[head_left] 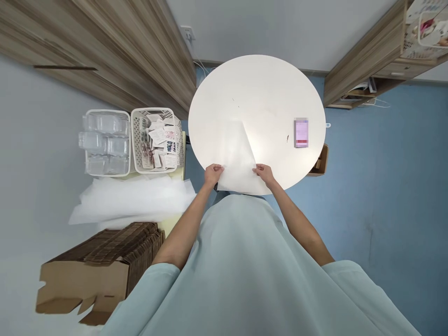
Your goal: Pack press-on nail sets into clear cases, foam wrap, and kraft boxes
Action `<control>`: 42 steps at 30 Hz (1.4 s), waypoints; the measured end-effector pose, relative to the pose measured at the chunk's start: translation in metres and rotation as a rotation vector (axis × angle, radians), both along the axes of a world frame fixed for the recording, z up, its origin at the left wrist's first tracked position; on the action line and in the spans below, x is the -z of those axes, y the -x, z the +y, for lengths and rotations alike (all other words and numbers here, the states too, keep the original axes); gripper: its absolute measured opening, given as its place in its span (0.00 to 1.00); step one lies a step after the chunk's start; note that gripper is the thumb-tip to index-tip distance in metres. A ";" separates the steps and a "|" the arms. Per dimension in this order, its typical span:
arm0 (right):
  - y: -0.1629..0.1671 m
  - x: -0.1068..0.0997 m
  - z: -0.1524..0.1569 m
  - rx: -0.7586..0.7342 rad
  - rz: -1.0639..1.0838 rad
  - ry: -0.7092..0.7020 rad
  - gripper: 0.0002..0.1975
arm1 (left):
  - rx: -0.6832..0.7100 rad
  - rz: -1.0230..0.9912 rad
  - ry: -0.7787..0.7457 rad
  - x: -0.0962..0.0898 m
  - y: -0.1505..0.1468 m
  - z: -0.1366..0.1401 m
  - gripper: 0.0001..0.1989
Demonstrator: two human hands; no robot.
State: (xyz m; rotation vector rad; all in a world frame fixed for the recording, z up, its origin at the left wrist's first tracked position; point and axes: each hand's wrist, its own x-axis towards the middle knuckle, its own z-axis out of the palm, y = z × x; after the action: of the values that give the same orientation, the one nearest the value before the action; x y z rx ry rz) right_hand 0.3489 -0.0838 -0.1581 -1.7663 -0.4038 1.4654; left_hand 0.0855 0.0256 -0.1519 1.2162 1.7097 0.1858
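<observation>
A thin, translucent white sheet [238,158] lies over the near edge of the round white table [259,88], its right side running at a slant. At the sheet's left edge my left hand [213,175] is closed in a pinch on it. My right hand [264,173] pinches the opposite edge, near the table's front. Between the two hands the sheet looks spread out, and its lower part reaches to the table rim in front of my shirt.
A phone [301,133] rests on the table's right side. To the left stand a basket of clear plastic boxes [107,142], a basket of small packets [157,142], a pile of white sheets [135,200] and folded cardboard boxes [84,284]. A brown bin [322,161] stands beyond the table.
</observation>
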 end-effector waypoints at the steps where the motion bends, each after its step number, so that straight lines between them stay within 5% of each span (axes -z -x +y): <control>1: -0.001 0.000 0.000 -0.013 -0.010 -0.003 0.15 | 0.022 0.023 -0.002 0.001 0.001 0.001 0.05; 10: 0.003 0.005 -0.002 0.018 -0.145 0.048 0.16 | 0.339 0.165 -0.048 0.004 0.005 -0.002 0.04; 16: -0.002 0.015 -0.003 -0.029 -0.393 0.081 0.13 | 0.634 0.281 -0.251 0.005 0.021 -0.011 0.19; 25: -0.017 0.020 0.001 -0.147 -0.613 0.181 0.10 | 0.973 0.293 -0.279 0.009 0.027 0.001 0.37; 28: -0.012 0.020 0.006 -0.225 -0.601 0.171 0.09 | 0.959 0.323 -0.308 0.007 0.028 0.000 0.38; 35: 0.005 0.023 0.032 -0.287 -0.583 0.166 0.10 | 0.670 0.324 -0.373 -0.003 0.042 -0.005 0.38; 42: -0.005 0.025 0.057 -0.236 -0.566 0.150 0.10 | 0.803 0.224 -0.361 -0.009 0.019 -0.015 0.37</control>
State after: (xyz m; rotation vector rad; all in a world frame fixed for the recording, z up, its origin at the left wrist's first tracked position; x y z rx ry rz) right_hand 0.3535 -0.0271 -0.1830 -2.3147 -0.8314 1.1475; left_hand 0.0667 0.0102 -0.1427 2.1631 1.2662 -0.1432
